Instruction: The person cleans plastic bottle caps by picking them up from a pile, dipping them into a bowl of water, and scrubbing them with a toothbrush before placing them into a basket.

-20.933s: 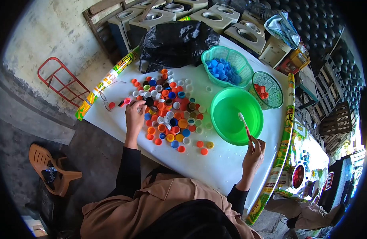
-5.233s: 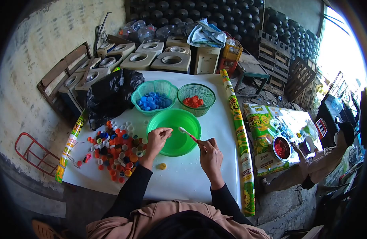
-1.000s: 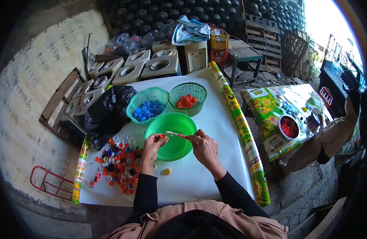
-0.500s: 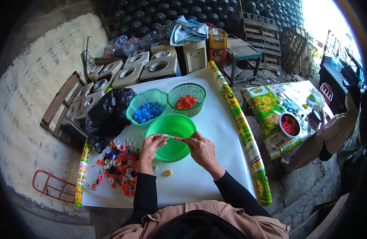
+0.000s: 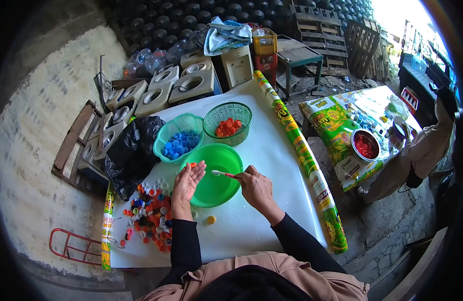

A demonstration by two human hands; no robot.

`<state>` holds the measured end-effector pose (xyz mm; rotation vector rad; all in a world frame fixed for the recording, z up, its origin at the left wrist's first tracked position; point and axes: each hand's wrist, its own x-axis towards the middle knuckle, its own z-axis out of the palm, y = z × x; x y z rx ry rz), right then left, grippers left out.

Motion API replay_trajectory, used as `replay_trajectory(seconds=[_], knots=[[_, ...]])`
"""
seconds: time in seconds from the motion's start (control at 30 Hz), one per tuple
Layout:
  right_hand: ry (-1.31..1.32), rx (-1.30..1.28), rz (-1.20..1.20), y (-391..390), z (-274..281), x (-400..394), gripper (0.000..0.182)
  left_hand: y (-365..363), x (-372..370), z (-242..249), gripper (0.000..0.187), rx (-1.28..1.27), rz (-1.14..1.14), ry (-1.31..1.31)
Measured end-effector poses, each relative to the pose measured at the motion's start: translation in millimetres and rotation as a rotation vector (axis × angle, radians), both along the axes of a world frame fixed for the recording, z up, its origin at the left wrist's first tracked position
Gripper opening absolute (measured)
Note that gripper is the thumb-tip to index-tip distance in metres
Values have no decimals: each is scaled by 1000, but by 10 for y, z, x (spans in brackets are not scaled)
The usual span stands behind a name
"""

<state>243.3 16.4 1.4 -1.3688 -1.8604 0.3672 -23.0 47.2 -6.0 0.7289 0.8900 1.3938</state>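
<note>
My right hand [image 5: 257, 189] grips a pink and white toothbrush [image 5: 226, 174], its bristle end over the green basin [image 5: 214, 195]. Palm up at the basin's left rim, my left hand [image 5: 189, 184] has an orange cap [image 5: 193, 165] at its fingertips. Behind the basin are a pale green basket [image 5: 162, 131] of blue caps [image 5: 180, 145] and a darker green basket [image 5: 247, 118] of orange-red caps [image 5: 228, 127]. Mixed caps [image 5: 153, 216] lie heaped left of my left forearm. A yellow cap [image 5: 211, 219] sits in front of the basin.
A black plastic bag [image 5: 133, 150] stands on the white table [image 5: 261, 241] at the left. At the right, a co-worker [image 5: 425, 155] stands by another table [image 5: 324, 123] holding a pot of red caps [image 5: 365, 145]. Beige casings [image 5: 196, 83] and pallets [image 5: 324, 40] are behind.
My left hand has opened palm up and moved off the toothbrush; an orange cap now shows at its fingers. The toothbrush in my right hand is apart from it. The view has shifted slightly.
</note>
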Motion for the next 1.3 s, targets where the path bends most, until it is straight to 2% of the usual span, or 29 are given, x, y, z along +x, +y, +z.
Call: replay_trajectory(seconds=[0.13, 0.23, 0.33, 0.57, 0.67, 0.77, 0.8, 0.87, 0.9, 1.0, 1.13, 1.3], knots=[[7, -18, -2, -1, 13, 3, 11, 24, 32, 3, 29, 10, 12, 82], [13, -9, 1, 5, 14, 10, 11, 118, 148, 65, 25, 8, 78, 280], [16, -5, 12, -1, -3, 9, 11, 335, 328, 267, 25, 60, 52, 408], [-2, 1, 19, 12, 3, 11, 11, 1587, 574, 268, 52, 322, 254, 1021], [-7, -6, 17, 16, -10, 13, 12, 1595, 623, 384, 59, 227, 314, 1097], [-4, 16, -2, 21, -30, 12, 13, 1192, 487, 451, 52, 253, 260, 1046], [-10, 33, -12, 21, -35, 7, 14, 943, 468, 501, 44, 264, 290, 1052], [-25, 10, -4, 2, 41, 14, 14, 508, 316, 416, 36, 305, 337, 878], [-35, 11, 1, 3, 38, 11, 13, 251, 268, 436, 29, 310, 387, 908], [-40, 10, 4, 17, 31, 16, 12, -356, -89, 296, 28, 205, 522, 895], [-47, 26, 0, 20, 19, 10, 11, -867, -927, -126, 22, 46, 717, 996], [-47, 41, -3, 26, -1, 3, 11, -1209, -1690, -332, 17, -135, 823, 1429]])
